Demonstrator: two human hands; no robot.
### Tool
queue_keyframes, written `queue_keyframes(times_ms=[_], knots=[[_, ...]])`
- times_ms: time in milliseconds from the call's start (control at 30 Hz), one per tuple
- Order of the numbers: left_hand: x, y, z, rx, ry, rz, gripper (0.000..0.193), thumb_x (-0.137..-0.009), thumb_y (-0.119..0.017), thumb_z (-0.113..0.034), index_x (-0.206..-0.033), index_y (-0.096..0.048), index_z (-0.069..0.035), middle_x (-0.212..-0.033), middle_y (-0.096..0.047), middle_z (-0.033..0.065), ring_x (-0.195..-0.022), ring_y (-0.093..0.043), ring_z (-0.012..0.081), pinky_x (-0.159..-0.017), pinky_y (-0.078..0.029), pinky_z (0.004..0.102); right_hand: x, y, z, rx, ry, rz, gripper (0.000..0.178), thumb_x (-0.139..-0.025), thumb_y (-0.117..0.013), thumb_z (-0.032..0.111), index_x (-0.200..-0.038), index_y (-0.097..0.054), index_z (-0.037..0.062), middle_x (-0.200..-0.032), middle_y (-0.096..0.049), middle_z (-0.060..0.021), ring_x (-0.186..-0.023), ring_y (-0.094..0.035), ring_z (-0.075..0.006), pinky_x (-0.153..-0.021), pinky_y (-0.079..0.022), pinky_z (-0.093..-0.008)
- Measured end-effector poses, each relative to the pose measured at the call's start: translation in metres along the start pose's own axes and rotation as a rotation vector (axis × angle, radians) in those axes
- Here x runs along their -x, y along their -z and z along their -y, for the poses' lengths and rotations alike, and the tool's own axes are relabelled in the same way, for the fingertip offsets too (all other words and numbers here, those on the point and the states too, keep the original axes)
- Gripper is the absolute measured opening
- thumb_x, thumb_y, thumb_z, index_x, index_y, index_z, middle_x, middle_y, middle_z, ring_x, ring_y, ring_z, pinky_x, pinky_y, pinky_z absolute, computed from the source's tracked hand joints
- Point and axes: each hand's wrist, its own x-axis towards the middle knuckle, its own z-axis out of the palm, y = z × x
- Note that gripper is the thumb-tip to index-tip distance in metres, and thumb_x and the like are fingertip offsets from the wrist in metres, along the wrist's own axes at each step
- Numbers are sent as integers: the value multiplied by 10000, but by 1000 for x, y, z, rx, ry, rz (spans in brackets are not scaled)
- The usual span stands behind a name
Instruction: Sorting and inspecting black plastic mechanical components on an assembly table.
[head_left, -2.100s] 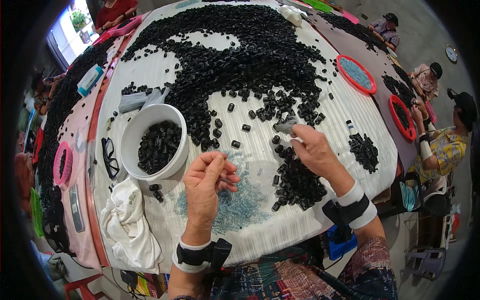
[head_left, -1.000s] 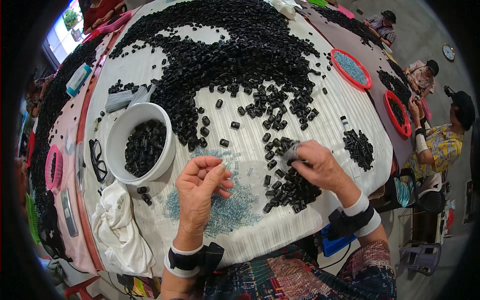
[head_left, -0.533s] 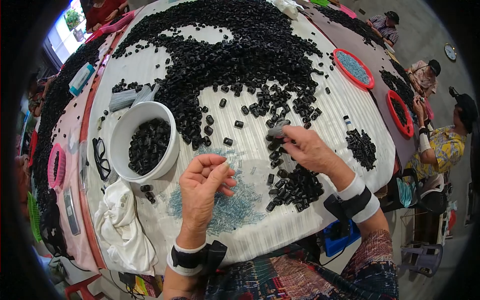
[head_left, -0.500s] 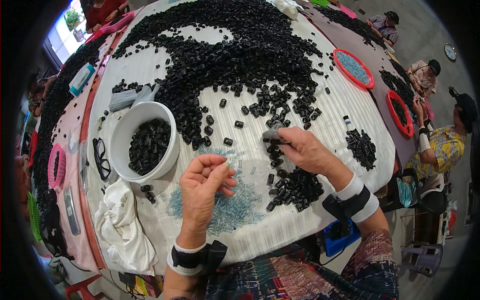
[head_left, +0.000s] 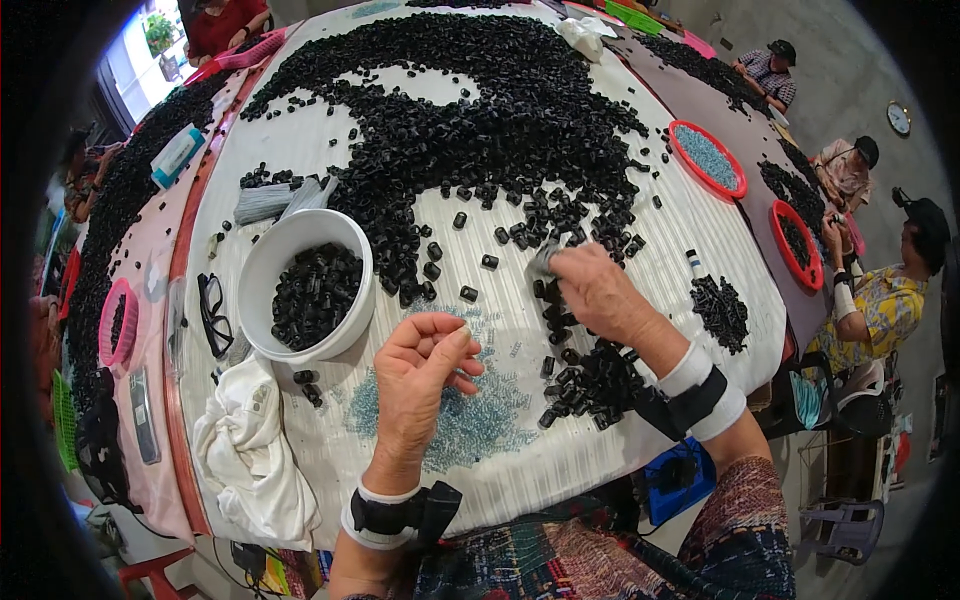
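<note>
Above a spread of small pale-blue springs [head_left: 450, 430], my left hand [head_left: 415, 375] is raised with thumb and index finger pinched together. The other fingers curl loosely, and anything in the pinch is too small to name. My right hand [head_left: 608, 295] reaches over a strip of short black cylindrical parts [head_left: 560, 335], its fingers closed and pointing down. A soft grey piece [head_left: 543, 258] shows at those fingertips; I cannot tell whether it is worn or held. More black parts [head_left: 605, 385] are heaped below the right wrist.
Left of my hands stands a white bucket [head_left: 367, 300] of black parts, near eyeglasses [head_left: 213, 315] and a white cloth [head_left: 245, 440]. Black parts [head_left: 480, 130] cover the table's far side. To the right are slim black pieces [head_left: 720, 310] and a red basket [head_left: 735, 190] of springs. Co-workers sit around.
The view has shifted slightly, so the table's things appear a little farther right. My right hand has turned a little over the black parts, while my left keeps its pinch.
</note>
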Motion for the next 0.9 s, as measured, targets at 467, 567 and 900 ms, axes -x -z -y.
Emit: queue_keyframes(times_ms=[467,567,900], knots=[[1,2,2,4,-5,-9,176,-881,-612,-116,-992,-568,13,-803,-645,113,-637,-659,138,-464,-539,227,-30,-17,-2,52,61,222,203,-845,-516,131,-1033,-538,57,-1110,-567,-121,-1070,-517,-347,-870,-459,-447],[2,0,2,16,2,8,182,-880,-616,-122,-993,-568,14,-803,-646,113,-639,-659,138,-466,-538,228,-8,-6,8,88,149,149,206,-845,-514,125,-1038,-537,54,-1112,-571,-121,-1062,-522,-350,-881,-453,-437],[0,3,0,19,-11,-8,186,-881,-617,-123,-995,-569,16,-799,-646,110,-634,-656,135,-468,-541,229,19,20,8,-52,-118,142,229,-799,-592,84,-1008,-523,21,-1033,-573,-166,-1024,-526,-357,-874,-438,-420]])
